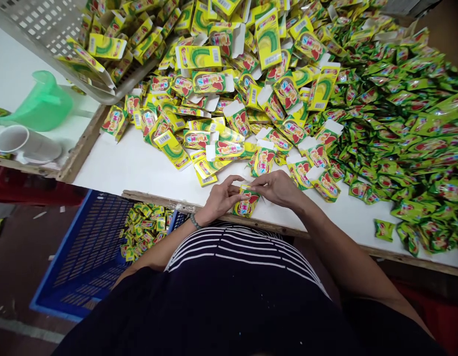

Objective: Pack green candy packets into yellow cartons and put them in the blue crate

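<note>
Close to the table's front edge, a small yellow-green printed box (247, 201) is held upright between my two hands. My left hand (222, 199), with a bracelet at the wrist, grips the box's left side with thumb and fingers. My right hand (275, 189) pinches at the box's upper right corner; its fingers partly cover the top. Just beyond lie several similar boxes, some with open white flaps, among them one box (262, 159) behind my right fingers. A large heap of shiny green wrapped packets (410, 143) spreads to the right.
A pale plastic basket (39, 34) at the upper left spills boxes onto the white table (106, 163). Left of it are a green scoop-like container (47, 106) and a white cup (26, 143) on its side. A blue crate (76, 262) below holds several boxes.
</note>
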`<state>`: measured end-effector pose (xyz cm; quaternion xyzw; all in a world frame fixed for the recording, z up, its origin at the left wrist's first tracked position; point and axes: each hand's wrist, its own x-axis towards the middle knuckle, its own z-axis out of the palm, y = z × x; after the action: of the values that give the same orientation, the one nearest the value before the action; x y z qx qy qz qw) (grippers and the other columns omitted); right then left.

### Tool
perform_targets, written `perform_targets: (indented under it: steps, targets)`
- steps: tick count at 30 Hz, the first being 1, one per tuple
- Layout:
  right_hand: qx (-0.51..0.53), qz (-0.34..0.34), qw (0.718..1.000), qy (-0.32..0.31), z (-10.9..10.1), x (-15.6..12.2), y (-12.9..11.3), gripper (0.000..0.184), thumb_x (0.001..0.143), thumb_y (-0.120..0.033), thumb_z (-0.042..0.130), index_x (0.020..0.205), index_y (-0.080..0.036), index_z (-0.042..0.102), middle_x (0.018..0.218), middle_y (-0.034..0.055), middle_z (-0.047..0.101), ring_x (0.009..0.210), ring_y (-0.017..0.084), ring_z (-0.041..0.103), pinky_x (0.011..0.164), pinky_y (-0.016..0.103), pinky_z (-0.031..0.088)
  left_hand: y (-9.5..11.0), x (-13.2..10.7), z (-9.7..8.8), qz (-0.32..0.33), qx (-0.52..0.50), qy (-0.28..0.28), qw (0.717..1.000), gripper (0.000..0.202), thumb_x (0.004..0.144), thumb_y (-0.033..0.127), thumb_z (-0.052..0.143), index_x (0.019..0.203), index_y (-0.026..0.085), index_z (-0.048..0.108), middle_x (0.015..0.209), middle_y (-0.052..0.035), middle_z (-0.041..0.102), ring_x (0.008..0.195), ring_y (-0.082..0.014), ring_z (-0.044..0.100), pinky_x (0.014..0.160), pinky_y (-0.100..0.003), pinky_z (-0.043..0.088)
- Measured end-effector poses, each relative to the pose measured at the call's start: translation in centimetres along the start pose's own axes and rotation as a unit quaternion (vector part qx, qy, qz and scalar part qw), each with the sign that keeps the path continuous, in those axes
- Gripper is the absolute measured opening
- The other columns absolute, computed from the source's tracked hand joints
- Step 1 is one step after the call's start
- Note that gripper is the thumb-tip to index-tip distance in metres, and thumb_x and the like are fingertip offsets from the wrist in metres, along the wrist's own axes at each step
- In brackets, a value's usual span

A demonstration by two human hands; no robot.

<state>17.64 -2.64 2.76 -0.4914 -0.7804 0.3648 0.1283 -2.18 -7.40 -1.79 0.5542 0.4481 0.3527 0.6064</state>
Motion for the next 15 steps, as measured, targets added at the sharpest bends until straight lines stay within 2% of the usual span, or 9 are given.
perform_targets:
  steps: [4, 6, 10, 13, 15]
  targets:
    - [0.068, -0.033, 0.997, 0.008, 1.1, -1.2, 1.2, 0.020, 0.086, -0.034, 0.062, 0.093, -0.026, 0.079, 0.085, 0.0018, 0.078, 0.077, 0.019, 0.069, 0.068, 0.031, 0.052, -0.5, -0.2, -0.1, 0.036, 0.056, 0.007, 0.998, 0.049, 0.082, 0.043, 0.068, 0.121, 0.017, 0.056, 0.070, 0.0015, 0.067, 0.064, -0.0114, 0.060, 0.061, -0.021, 0.044]
    - [0.105, -0.058, 0.992, 0.035, 2.2, -2.0, 2.0, 0.024, 0.087, -0.038, 0.061, 0.101, -0.028, 0.077, 0.093, 0.0024, 0.078, 0.084, 0.021, 0.069, 0.074, 0.035, 0.055, -0.6, -0.5, -0.3, 0.051, 0.101, 0.017, 0.993, 0.042, 0.084, 0.042, 0.065, 0.118, 0.018, 0.061, 0.074, -0.0005, 0.070, 0.066, -0.0123, 0.062, 0.063, -0.021, 0.045]
    - [0.073, -0.089, 0.977, 0.176, 5.4, -3.4, 2.4, 0.025, 0.089, -0.036, 0.060, 0.107, -0.028, 0.075, 0.100, 0.0049, 0.077, 0.092, 0.024, 0.069, 0.084, 0.043, 0.055, -0.6, -0.9, -0.5, 0.071, 0.164, 0.025, 0.984, 0.031, 0.089, 0.040, 0.058, 0.111, 0.019, 0.069, 0.090, -0.0057, 0.074, 0.081, -0.0164, 0.068, 0.073, -0.024, 0.049]
    - [0.015, -0.089, 0.959, 0.270, 7.4, -3.5, 1.8, 0.024, 0.093, -0.031, 0.055, 0.105, -0.027, 0.075, 0.100, 0.0062, 0.077, 0.092, 0.024, 0.069, 0.084, 0.044, 0.055, -0.4, -0.5, 0.0, 0.070, 0.184, 0.033, 0.980, 0.032, 0.089, 0.041, 0.058, 0.108, 0.018, 0.069, 0.084, -0.0047, 0.073, 0.074, -0.0149, 0.066, 0.070, -0.024, 0.049]
    - [0.004, -0.106, 0.951, 0.290, 7.8, -3.3, 1.5, 0.025, 0.093, -0.029, 0.054, 0.107, -0.025, 0.073, 0.100, 0.0067, 0.077, 0.093, 0.023, 0.069, 0.084, 0.042, 0.055, 0.4, -0.2, 0.1, 0.075, 0.173, 0.041, 0.981, 0.033, 0.087, 0.042, 0.060, 0.106, 0.017, 0.069, 0.081, -0.0035, 0.072, 0.070, -0.0132, 0.064, 0.068, -0.023, 0.050]
